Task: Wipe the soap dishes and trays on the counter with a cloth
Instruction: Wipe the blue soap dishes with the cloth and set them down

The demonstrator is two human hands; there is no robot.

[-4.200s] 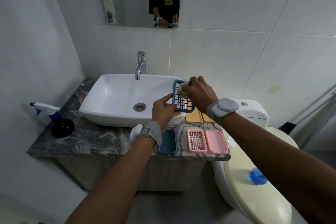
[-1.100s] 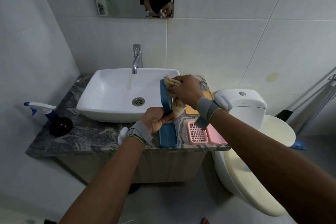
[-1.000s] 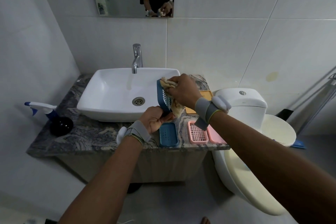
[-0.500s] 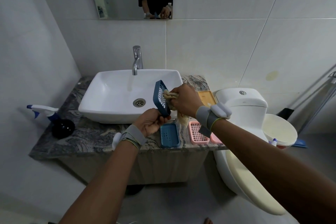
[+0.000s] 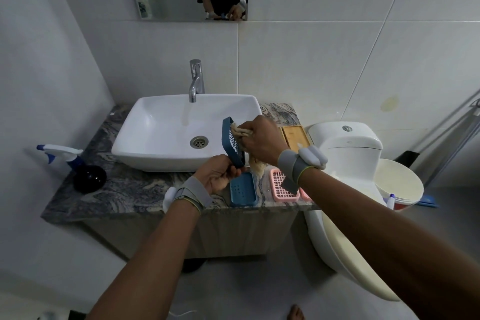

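Observation:
My left hand (image 5: 218,175) pinches the lower end of a dark blue slotted soap grid (image 5: 232,141), held upright on edge above the counter. My right hand (image 5: 261,141) presses a beige cloth (image 5: 255,163) against the grid's right face; the cloth's tail hangs down below the hand. On the marble counter (image 5: 117,189) below lie a lighter blue soap tray (image 5: 242,189), a pink grid (image 5: 280,184), a pink tray (image 5: 304,193) mostly hidden by my right wrist, and a wooden dish (image 5: 296,136) behind.
A white basin (image 5: 161,135) with a chrome tap (image 5: 195,79) fills the counter's middle. A spray bottle (image 5: 62,154) and a black round object (image 5: 89,178) stand at the left. A toilet (image 5: 348,153) and a bucket (image 5: 397,183) stand to the right.
The blue grid has tilted from nearly edge-on to show its slotted face, and my right hand with the cloth has slid down along it. My left hand keeps its grip.

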